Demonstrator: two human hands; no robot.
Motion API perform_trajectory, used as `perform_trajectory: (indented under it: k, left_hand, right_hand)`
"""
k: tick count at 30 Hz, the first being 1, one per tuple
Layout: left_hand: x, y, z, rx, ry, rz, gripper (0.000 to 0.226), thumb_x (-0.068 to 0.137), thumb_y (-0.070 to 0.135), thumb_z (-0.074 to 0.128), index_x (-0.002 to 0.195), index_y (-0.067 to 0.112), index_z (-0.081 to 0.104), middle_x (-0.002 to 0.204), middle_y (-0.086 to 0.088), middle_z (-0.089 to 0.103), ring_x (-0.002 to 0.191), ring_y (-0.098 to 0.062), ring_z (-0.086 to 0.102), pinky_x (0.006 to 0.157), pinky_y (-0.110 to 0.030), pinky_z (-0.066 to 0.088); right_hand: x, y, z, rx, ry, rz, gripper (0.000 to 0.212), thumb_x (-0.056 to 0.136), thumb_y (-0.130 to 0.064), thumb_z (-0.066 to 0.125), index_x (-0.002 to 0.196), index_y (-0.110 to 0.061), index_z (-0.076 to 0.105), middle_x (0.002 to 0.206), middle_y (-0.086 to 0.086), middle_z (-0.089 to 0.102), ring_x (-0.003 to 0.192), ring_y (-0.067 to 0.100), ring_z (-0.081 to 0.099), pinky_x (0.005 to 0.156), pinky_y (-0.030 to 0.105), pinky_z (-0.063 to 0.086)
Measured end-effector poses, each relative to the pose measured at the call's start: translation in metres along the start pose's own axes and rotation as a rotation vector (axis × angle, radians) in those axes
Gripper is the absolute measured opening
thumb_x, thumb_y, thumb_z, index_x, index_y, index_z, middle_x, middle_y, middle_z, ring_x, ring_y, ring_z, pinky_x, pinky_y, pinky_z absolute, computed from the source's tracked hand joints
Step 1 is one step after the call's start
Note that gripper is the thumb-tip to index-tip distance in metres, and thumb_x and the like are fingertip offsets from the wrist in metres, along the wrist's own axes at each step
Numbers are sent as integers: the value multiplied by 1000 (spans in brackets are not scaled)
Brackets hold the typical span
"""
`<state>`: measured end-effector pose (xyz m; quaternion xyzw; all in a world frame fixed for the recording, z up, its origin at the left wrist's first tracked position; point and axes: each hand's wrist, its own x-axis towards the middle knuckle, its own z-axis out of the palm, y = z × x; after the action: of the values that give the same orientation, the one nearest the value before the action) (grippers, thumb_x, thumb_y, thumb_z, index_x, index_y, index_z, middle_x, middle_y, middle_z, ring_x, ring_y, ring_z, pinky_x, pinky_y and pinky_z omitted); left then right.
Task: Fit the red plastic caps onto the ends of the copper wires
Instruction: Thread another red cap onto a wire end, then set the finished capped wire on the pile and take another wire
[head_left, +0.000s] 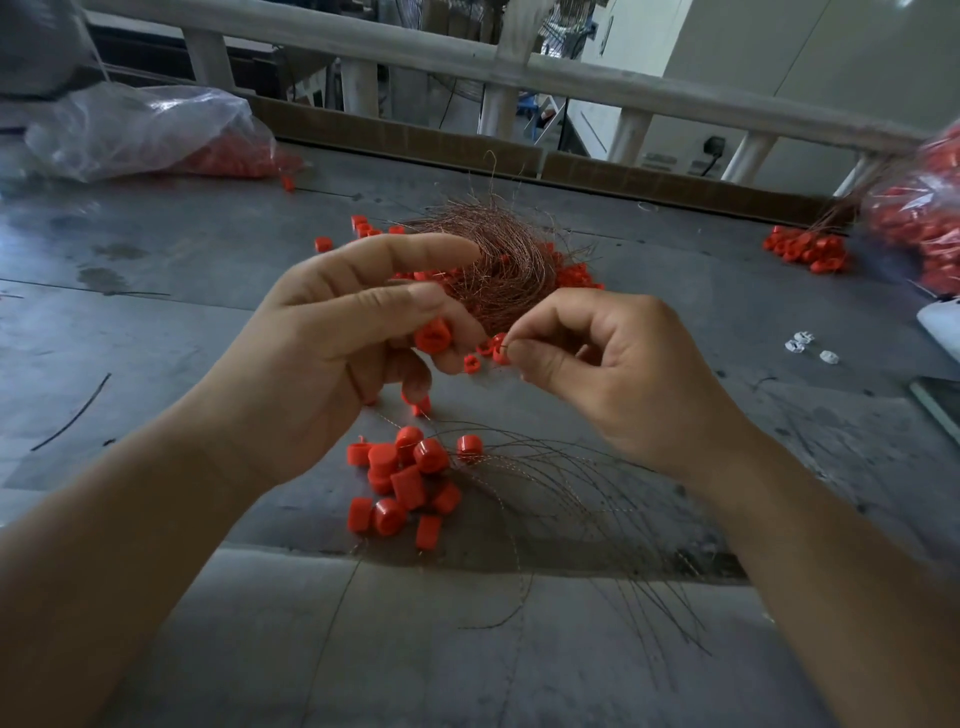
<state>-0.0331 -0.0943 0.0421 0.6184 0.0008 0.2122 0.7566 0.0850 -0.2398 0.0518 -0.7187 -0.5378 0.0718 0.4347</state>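
Pinching a small red cap (497, 347) between thumb and forefinger, the right hand (597, 364) meets the left hand (343, 332) above the grey table (156, 312); left fingers curl round spare caps (432, 335) — forefinger straight; copper wire bundle (498, 260) just behind; capped wires (405, 478) lie below — plastic bag (145, 130) far left.

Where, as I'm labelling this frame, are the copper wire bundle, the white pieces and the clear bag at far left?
copper wire bundle (506, 260), head view, middle of the tangle.
white pieces (795, 345), head view, on the leftmost piece.
clear bag (145, 130), head view, its crumpled upper side.
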Motion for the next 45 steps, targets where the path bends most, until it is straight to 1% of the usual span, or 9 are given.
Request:
perform_trajectory:
  k: [7,9,11,18,21,24,32,41,45]
  left_hand:
    - [2,-1,-5,203,169,-19,23,61,4,69,78,20,71,63,-3,67,45,-9,54,37,-15,36]
    - [4,-2,-7,272,267,-18,12,69,9,66,74,19,70,61,-3,66,42,-9,52,35,-14,34]
    - [8,-4,-13,339,401,-13,19,81,2,59,73,17,68,57,0,65,41,-8,50,35,-13,32]
    - [19,-15,-26,626,649,-23,19,80,-1,62,77,17,67,65,6,63,54,-1,55,42,-10,40]
    - [21,-21,-27,895,642,-32,21,81,3,63,90,21,68,78,7,63,64,-5,55,55,-8,43]
    - [23,-28,-31,1138,540,-51,29,82,4,61,109,14,66,103,-6,61,92,-18,57,78,-22,39]
    - [26,-39,-35,1324,312,-153,37,90,14,53,126,17,56,131,-10,49,122,-28,41,99,-30,29]
    - [25,-39,-40,1354,391,-76,14,81,13,67,95,13,68,90,-2,57,81,-16,48,69,-24,31]
    - [22,-35,-32,1197,390,5,11,77,24,71,73,21,62,73,4,63,65,-13,56,56,-22,38]
  right_hand:
    - [1,2,-1,-149,-33,53,6,79,-14,68,74,-17,68,71,-11,58,70,2,54,62,11,42]
    - [0,3,3,-180,-89,68,4,80,-14,67,76,-15,68,72,-13,56,71,3,54,64,9,42]
    - [-1,6,7,-245,-151,78,3,81,-16,67,79,-15,69,73,-15,55,68,2,53,65,8,41]
    - [-2,11,12,-345,-282,134,7,84,-22,63,86,-18,69,75,-18,52,72,-1,50,69,14,43]
    - [-2,11,12,-351,-282,136,8,84,-24,63,85,-18,69,78,-15,56,75,1,53,71,17,45]
    - [-3,11,11,-353,-290,147,8,84,-26,64,83,-19,68,80,-12,60,75,2,55,70,17,45]
    - [-4,11,8,-345,-275,151,9,84,-28,63,81,-21,68,76,-11,62,71,0,55,67,14,45]
    - [-3,13,6,-346,-224,133,9,84,-26,64,80,-19,69,74,-12,62,67,-2,55,63,6,40]
    - [-1,18,1,-363,-175,145,10,84,-25,62,81,-19,69,69,-18,56,65,-5,52,64,2,39]
